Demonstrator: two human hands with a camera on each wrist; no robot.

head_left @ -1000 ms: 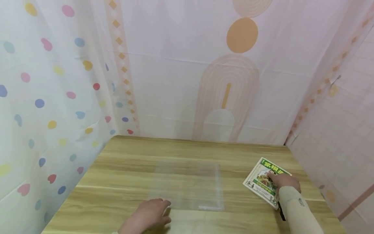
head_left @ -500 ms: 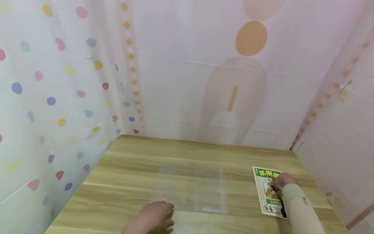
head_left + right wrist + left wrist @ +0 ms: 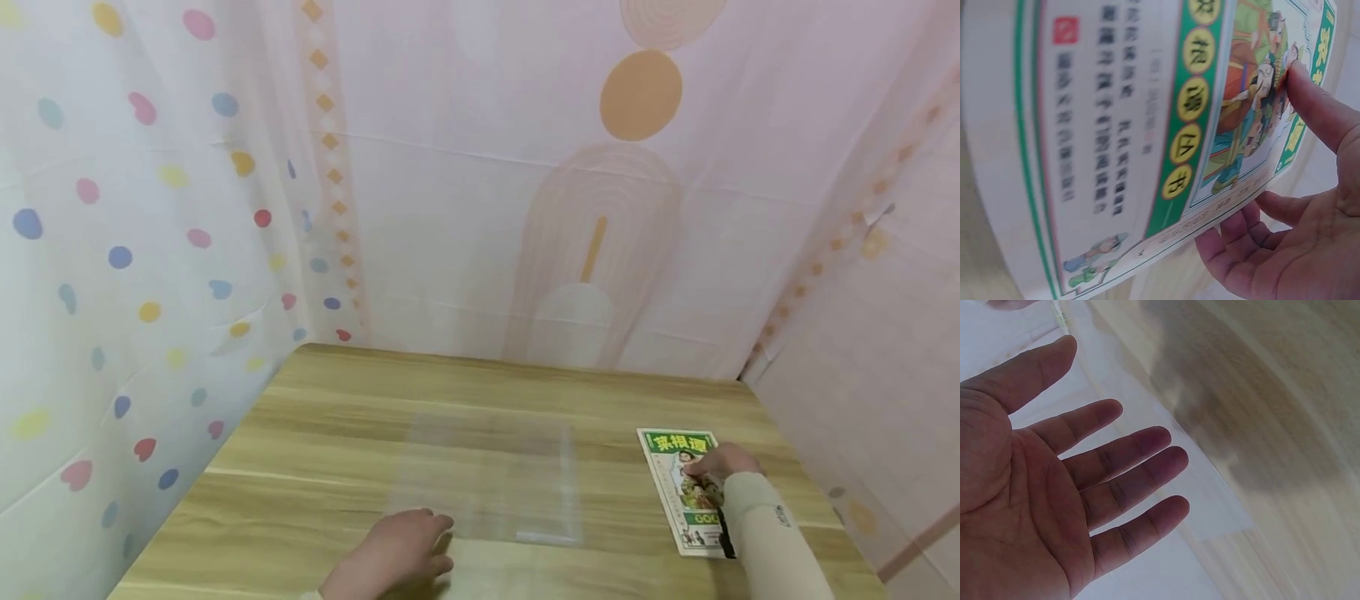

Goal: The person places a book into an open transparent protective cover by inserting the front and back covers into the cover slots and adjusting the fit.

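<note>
A book (image 3: 678, 487) with a green and white illustrated cover is over the right side of the table. My right hand (image 3: 727, 467) grips its right edge, thumb on the cover and fingers underneath, as the right wrist view shows with the cover (image 3: 1166, 125) up close. A clear plastic sheet or sleeve (image 3: 495, 475) lies flat mid-table, its right and front edges glinting. At its near left corner is my left hand (image 3: 405, 542), holding nothing. In the left wrist view that hand (image 3: 1097, 475) has its fingers straight and spread, the sheet's pale corner (image 3: 1225, 519) beyond the fingertips.
The wood-grain table (image 3: 300, 433) is bounded by a dotted curtain (image 3: 150, 375) on the left, a pink patterned one (image 3: 450, 250) at the back and another (image 3: 870, 375) on the right.
My right hand has turned the book from a slant to nearly upright in the head view, then brought it slightly left. My left hand stays by the clear sheet.
</note>
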